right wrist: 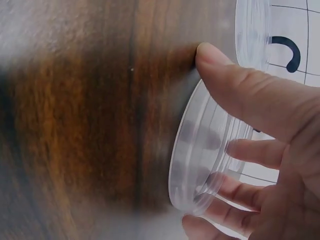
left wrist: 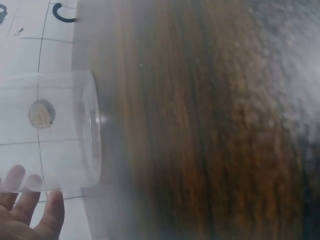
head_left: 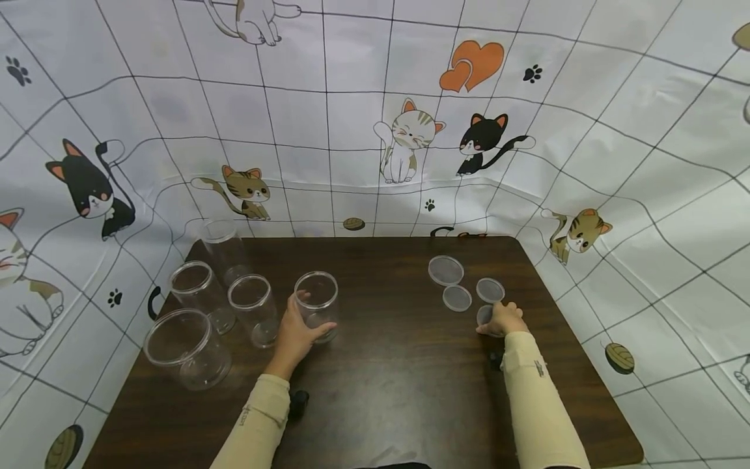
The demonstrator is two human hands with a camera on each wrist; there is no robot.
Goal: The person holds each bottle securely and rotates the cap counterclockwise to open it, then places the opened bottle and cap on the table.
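Note:
A clear cylindrical jar (head_left: 319,301) stands upright on the table, its open top facing up. My left hand (head_left: 295,335) grips it from the near left side, thumb in front and fingers behind. In the left wrist view the fingertips press against the wall of the jar (left wrist: 60,150). Over on the right, my right hand (head_left: 505,320) holds a round clear lid (head_left: 484,315) between thumb and fingers. The right wrist view shows this lid (right wrist: 192,155) standing at the tabletop, with the thumb at one edge and the other fingers around the far side.
Three more clear lids lie beyond the right hand: a larger lid (head_left: 446,270), a smaller lid (head_left: 457,298) and another (head_left: 490,290). Several clear jars, including a wide jar (head_left: 187,355), stand left of the left hand on the dark wooden table (head_left: 387,371). A cat-patterned sheet (head_left: 351,117) hangs behind.

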